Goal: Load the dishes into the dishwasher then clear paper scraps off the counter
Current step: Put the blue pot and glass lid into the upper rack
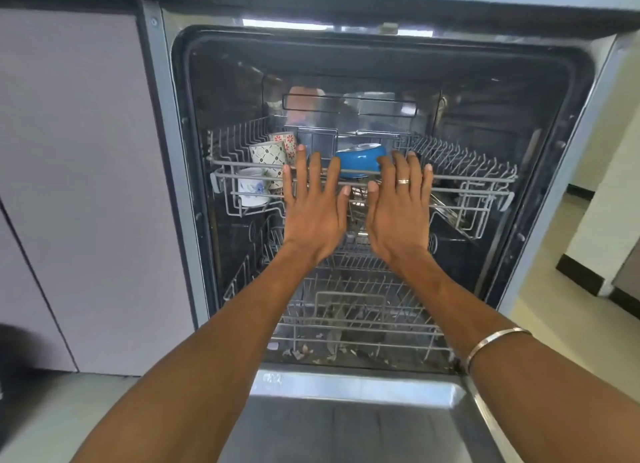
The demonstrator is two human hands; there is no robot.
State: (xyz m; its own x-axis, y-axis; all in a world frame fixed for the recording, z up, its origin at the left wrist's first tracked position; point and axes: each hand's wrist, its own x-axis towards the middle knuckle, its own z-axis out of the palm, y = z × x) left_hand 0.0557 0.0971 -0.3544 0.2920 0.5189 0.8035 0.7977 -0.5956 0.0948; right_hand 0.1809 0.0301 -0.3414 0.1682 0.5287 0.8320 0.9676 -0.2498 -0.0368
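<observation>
The dishwasher (571, 123) stands open in front of me. Its upper rack (467, 180) holds three patterned cups (266, 156) on the left and a blue bowl (358, 159) lying on its side in the middle. My left hand (313, 209) and my right hand (398, 209) lie flat, fingers spread, against the rack's front rail, side by side. Neither hand holds anything. The lower rack (353, 310) sits below my wrists, and I cannot tell what is in it.
The lowered door (346, 421) juts toward me under my forearms. Lilac cabinet fronts (79, 185) fill the left side. A pale floor and a white wall with dark skirting (588, 279) lie to the right.
</observation>
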